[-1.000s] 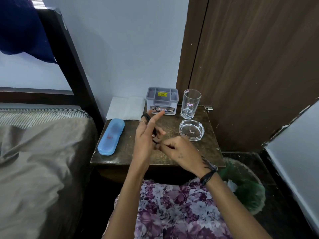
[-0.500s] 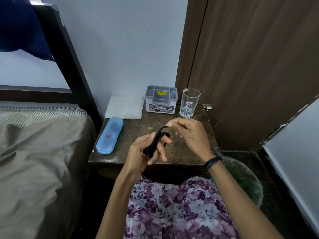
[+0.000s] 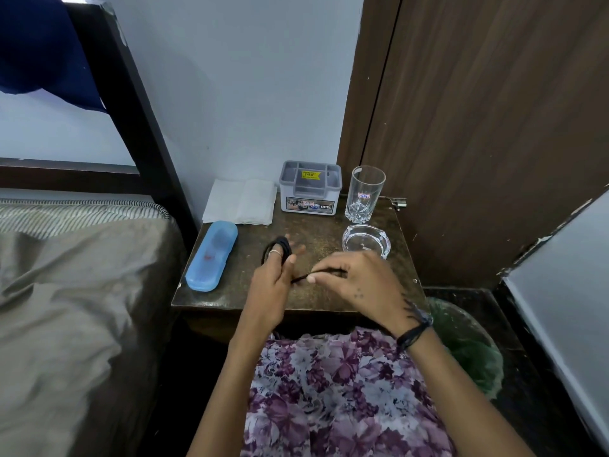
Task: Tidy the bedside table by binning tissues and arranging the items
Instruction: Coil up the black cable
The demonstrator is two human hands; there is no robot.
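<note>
- Floral-print garment (image 3: 336,390), purple and white, at 6 o'clock, nearest the camera
- Bin (image 3: 474,354) with a green liner, at 4 o'clock, on the floor just beside the table's right front corner
- Bedside table (image 3: 329,295), dark worn wooden top, centre of view; bed with a grey-brown cover (image 3: 66,308) touching its left side at 9 o'clock
- Right hand (image 3: 356,282), black band at the wrist, above the table's front half; thumb and forefinger pinch the free end of a black cord (image 3: 301,278)
- Left hand (image 3: 273,282), ring on one finger, fingers straight and pointing away; the cord is wound in loops round those fingers, its tail running right to the other hand
- Blue plastic case (image 3: 212,258), closed, lying lengthwise along the table's left edge at 9 o'clock
- Clear glass ashtray (image 3: 365,240), at 2 o'clock on the table top, just beyond the right hand
- Drinking glass (image 3: 364,194), upright, small label on its side, just behind the ashtray at the back right
- Grey plastic organiser box (image 3: 309,188), compartmented top with a yellow sticker, at 12 o'clock against the wall, beside the glass
- White tissue (image 3: 240,201), flat and unfolded, at 11 o'clock in the back left corner, touching the box
</note>
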